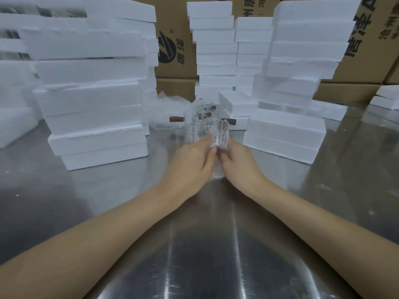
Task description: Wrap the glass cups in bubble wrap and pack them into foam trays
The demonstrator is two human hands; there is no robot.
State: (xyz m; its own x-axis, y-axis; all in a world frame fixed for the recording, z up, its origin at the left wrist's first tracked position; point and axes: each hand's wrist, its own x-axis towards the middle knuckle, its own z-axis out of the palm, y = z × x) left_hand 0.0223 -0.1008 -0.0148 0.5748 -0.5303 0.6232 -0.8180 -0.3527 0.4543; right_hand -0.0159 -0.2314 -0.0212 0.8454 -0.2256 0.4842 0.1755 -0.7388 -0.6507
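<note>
Both hands meet at the table's middle around a small piece wrapped in bubble wrap (222, 134), brownish inside, standing upright above my fingers. My left hand (190, 162) pinches its lower left edge, and my right hand (237, 160) grips it from the right and below. Just behind stand several clear glass cups (201, 117) with brown wooden handles (176, 119), close together on the steel table. A loose heap of bubble wrap (170, 106) lies behind them to the left. Whether a cup hangs under the wrapped piece is hard to tell.
Tall stacks of white foam trays stand at the left (92, 100), the back middle (216, 50) and the right (285, 134). Cardboard boxes (174, 50) line the back. The shiny steel table (205, 244) stretches toward me under my forearms.
</note>
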